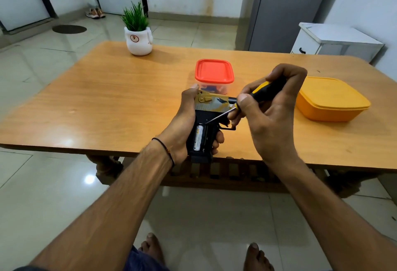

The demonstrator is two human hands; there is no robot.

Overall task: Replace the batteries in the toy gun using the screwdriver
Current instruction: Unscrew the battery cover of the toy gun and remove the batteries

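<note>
Worktop (107,98): we see its near edge running under both wrists. The widest stretch of wood lies left of the hands, between the near edge and the far-edge plant pot (138,41).
Neighbours: a red-lidded tub (214,70) sits just behind the gun, and an orange box (330,98) sits towards the right edge, near the right hand.
Toy gun (214,104): it is held above the near edge, about midway along it. Its gold slide lies left to right with the muzzle towards the orange box, and its black handle runs back towards us past the edge.
Left grip (184,128): it is wrapped round the gun's handle, thumb up by the back of the slide.
Battery (198,138): one lies lengthwise in the open handle bay.
Screwdriver (266,89): it slants down from upper right to lower left, with its tip at the far end of the bay.
Right grip (272,120): it is closed round the black-and-yellow screwdriver handle.
Writing: we read a plus mark at the battery's near end, and its other print is too small. The pot's round emblem is unreadable.
</note>
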